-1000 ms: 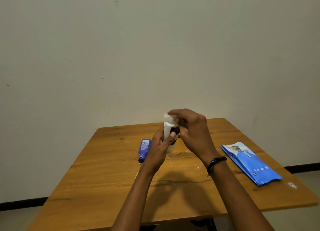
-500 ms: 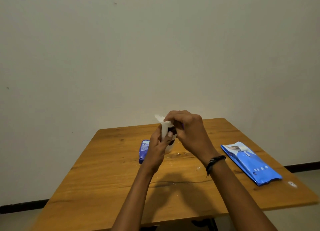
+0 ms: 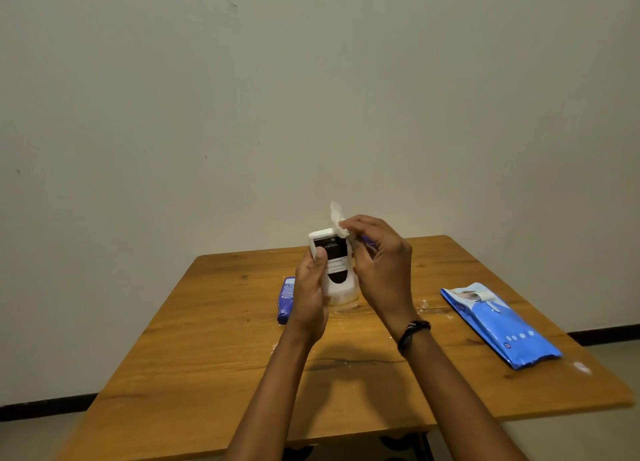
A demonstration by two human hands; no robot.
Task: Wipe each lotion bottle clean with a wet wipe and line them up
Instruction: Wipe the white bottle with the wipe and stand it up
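My left hand (image 3: 309, 292) grips a white lotion bottle (image 3: 333, 265) with a dark label, held upright above the wooden table (image 3: 214, 363). My right hand (image 3: 381, 270) pinches a white wet wipe (image 3: 337, 220) against the bottle's top right corner; the wipe's loose end sticks up above the bottle. A blue lotion bottle (image 3: 286, 299) lies flat on the table just left of my left hand, partly hidden by it. A sliver of something blue-purple shows behind my right fingers; I cannot tell what it is.
A blue wet-wipe pack (image 3: 498, 325) lies on the table's right side, its flap open. Small white smears mark the tabletop near the middle and the right edge. A pale wall stands close behind the table.
The bottle has turned so its dark label faces me. My right hand has moved right and up off the bottle's front, drawing the wipe to the top corner.
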